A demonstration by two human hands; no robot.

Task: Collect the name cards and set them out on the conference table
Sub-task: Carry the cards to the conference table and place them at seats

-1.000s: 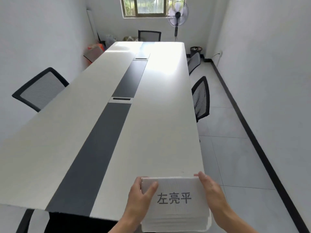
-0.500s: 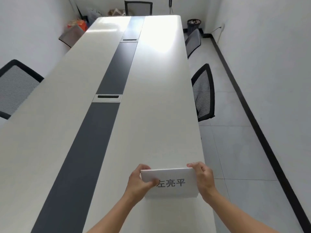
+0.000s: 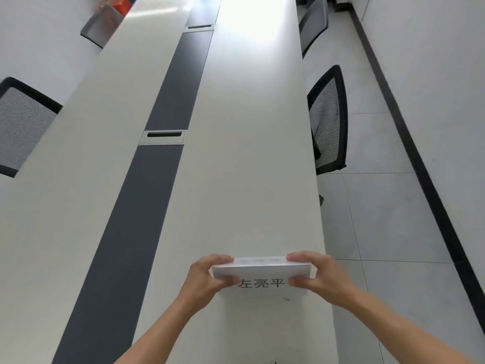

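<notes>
A stack of white name cards (image 3: pixel 262 270) with black characters printed on the front card is held over the near right part of the long white conference table (image 3: pixel 249 166). My left hand (image 3: pixel 207 278) grips the stack's left end, thumb on the front and fingers over the top. My right hand (image 3: pixel 313 277) grips its right end the same way. The stack's top edge tilts away from me, and its lower edge sits at or just above the tabletop.
A dark grey strip (image 3: pixel 147 179) with cable hatches (image 3: pixel 163 137) runs down the table's middle. Black mesh chairs stand at the right side (image 3: pixel 328 122) and left side (image 3: pixel 21 127). Tiled floor and a white wall lie to the right.
Both hands have carried the card stack forward over the table and tilted it upright. The view has moved along the table and dipped downward.
</notes>
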